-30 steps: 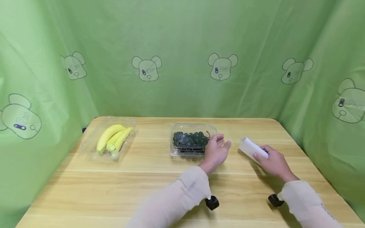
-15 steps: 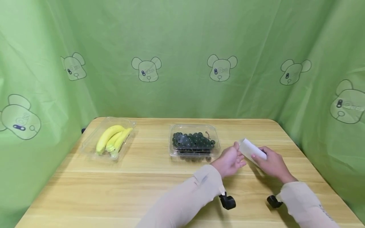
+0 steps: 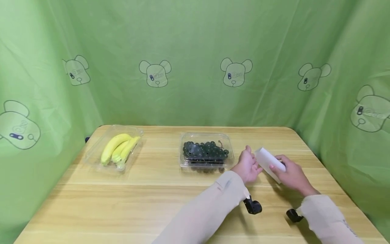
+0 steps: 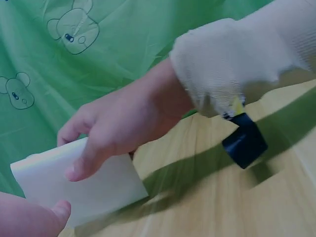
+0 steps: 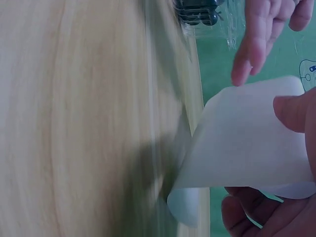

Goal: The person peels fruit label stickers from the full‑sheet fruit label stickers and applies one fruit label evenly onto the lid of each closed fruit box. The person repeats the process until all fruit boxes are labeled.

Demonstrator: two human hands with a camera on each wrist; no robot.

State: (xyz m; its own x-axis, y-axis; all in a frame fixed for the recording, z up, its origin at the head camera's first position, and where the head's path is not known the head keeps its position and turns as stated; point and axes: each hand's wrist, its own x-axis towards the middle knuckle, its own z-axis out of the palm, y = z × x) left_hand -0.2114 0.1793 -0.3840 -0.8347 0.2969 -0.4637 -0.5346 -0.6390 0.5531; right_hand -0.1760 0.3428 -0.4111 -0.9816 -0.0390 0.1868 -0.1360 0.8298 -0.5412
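A curled white sheet, seemingly paper (image 3: 268, 161), is gripped at its right end by my right hand (image 3: 294, 174), just over the table's right half. The right wrist view shows the sheet (image 5: 242, 133) bent over into a loose fold, the right thumb (image 5: 292, 112) on its outer face and curled fingers beneath. My left hand (image 3: 248, 167) is turned palm up beside the sheet's left end, fingers extended. Its fingertips (image 5: 240, 74) come right up to the sheet's edge; whether they touch cannot be told. In the left wrist view, the left hand (image 4: 29, 219) covers one lower corner.
A clear clamshell box (image 3: 184, 162) of dark grapes (image 3: 205, 151) stands left of my left hand. Farther left lies another clear box (image 3: 94, 154) with yellow bananas (image 3: 117, 147). Green curtains (image 3: 195, 101) surround the wooden table (image 3: 122, 210). A black camera mount hangs at each wrist.
My left hand has moved right, from in front of the grape box to beside the white sheet, and has turned palm up. The right hand and sheet stay nearly still.
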